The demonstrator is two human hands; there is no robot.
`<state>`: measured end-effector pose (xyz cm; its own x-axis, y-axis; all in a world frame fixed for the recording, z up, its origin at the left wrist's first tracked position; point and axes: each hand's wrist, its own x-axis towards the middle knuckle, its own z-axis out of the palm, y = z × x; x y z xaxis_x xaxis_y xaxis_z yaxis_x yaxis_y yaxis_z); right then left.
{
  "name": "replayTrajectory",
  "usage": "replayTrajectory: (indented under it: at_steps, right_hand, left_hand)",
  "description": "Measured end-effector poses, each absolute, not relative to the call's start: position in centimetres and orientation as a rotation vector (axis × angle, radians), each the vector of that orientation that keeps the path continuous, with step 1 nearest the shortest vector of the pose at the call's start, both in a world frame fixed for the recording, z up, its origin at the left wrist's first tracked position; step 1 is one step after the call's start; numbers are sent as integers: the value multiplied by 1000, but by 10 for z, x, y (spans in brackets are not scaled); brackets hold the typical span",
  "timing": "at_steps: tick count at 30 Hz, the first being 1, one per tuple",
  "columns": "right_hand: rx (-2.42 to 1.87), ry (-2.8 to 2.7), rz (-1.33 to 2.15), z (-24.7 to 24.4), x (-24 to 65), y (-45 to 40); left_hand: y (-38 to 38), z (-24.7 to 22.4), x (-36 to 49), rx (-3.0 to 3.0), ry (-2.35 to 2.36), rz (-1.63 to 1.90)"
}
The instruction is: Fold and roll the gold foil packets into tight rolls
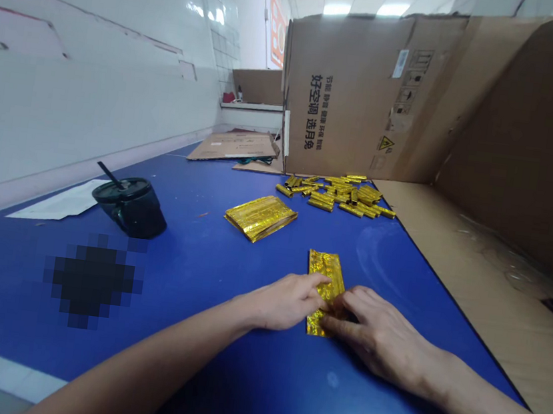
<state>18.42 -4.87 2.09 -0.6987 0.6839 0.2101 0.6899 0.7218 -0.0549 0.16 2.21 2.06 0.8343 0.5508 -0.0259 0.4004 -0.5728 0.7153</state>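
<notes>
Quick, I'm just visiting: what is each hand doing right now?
Left hand: closed, holding the gold foil at its edge.
Right hand: closed, holding the same gold foil from the other side.

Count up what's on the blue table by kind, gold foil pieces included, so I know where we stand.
Rolled gold foil tubes: about 30 (overlapping, exact count unclear)
Flat gold foil stack: 1
Creased gold foil piece: 1
Black lidded cup: 1
White paper sheet: 1
Total: about 34
</notes>
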Motion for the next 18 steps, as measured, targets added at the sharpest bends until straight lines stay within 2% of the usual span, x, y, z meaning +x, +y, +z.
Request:
replayTrajectory:
  at_steps: [8, 15, 18]
  right_hand:
    - [-1081, -2638, 43, 12, 180, -45]
    - [-1107, -2197, 604, 11, 181, -39]
    - [-1148, -2058, 730, 10, 180, -35]
  left_hand:
    - [22, 22, 1, 2237, 710, 259]
    - [24, 23, -3, 2158, 641, 223]
    - [24, 18, -1, 2199, 639, 261]
